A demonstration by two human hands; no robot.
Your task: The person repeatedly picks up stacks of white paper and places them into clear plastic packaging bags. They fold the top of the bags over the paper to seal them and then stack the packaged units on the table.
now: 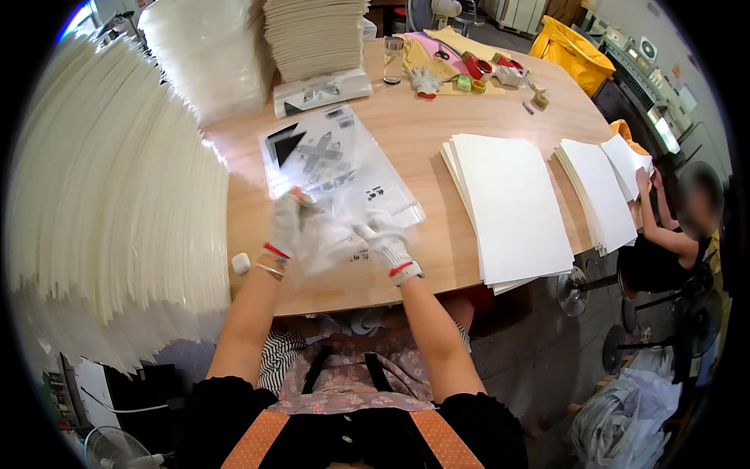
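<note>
A clear plastic bag [332,230], smeared by motion, is between my gloved hands above the near part of the table. My left hand [287,223], in a white knit glove with a red cuff, is closed on the bag's left side. My right hand [384,238], gloved the same way, grips its right side; its fingertips are blurred. Under and beyond them lies a stack of printed clear bags [320,152], with a black triangle and a grey crossed pencil-and-ruler drawing. To the right is a pile of white sheets [512,203].
Tall stacks of white, translucent-edged sheets [117,195] wall off the left side. A small white case [241,263] lies near the left forearm. Tape rolls, scissors and a glass [393,61] stand farther back. A co-worker [676,227] handles sheets at the right.
</note>
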